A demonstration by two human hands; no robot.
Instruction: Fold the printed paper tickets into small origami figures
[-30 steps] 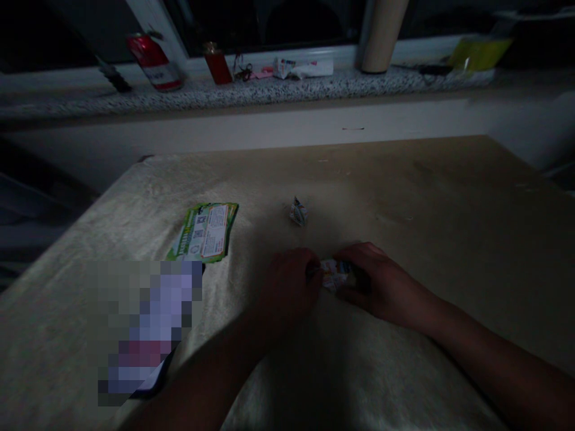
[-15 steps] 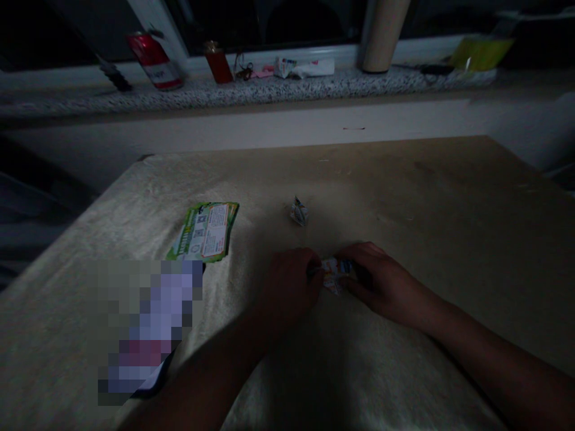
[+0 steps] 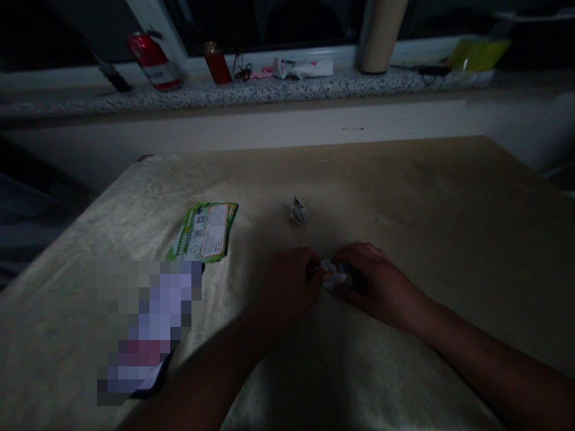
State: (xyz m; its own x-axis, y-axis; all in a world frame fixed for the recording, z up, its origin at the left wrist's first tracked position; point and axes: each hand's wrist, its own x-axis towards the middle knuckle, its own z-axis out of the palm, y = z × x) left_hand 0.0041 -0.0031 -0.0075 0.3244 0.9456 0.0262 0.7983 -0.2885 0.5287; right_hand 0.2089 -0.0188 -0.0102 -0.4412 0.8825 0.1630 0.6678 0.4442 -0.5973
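Note:
Between my two hands is a small piece of folded printed paper, white with orange and blue print. My left hand pinches its left edge between thumb and fingers. On the other side my right hand grips the right part, thumb below and fingers above. Much of the paper is hidden by the fingers. Beyond the hands a small folded paper shape with a pointed tip stands on the cloth-covered table.
Left of my hands lie a stack of green printed sheets and a phone with a pixelated screen. Along the stone windowsill stand a red can, a small red bottle, a white tube and a beige cylinder.
My right thumb and fingers have shifted slightly left over the paper, and its lower pointed flap no longer shows. The left hand has stayed nearly still.

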